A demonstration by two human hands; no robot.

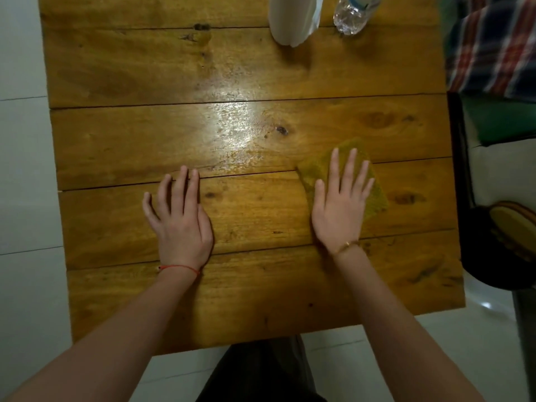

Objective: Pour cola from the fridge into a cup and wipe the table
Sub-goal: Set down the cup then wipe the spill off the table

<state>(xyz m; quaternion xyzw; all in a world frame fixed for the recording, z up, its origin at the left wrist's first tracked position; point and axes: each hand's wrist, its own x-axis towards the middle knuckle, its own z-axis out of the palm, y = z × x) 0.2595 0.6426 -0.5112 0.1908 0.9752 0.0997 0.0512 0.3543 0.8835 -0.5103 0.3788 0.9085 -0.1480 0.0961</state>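
The right hand lies flat, fingers straight and spread, pressing a yellow-green cloth onto the wooden table at centre right of the frame; I take the flat palm to be for spreading pressure so the cloth wipes rather than bunches. The left hand rests on the boards at centre left, fingers relaxed and grasping nothing, probably bracing.

A shiny patch gleams just up and left of the cloth; whether it is wet or only glare I cannot tell.

At the top edge stand a white cup and, just beside it, a clear plastic bottle, both cut off, well apart from the cloth. Nothing lies between the cloth and that shiny patch.
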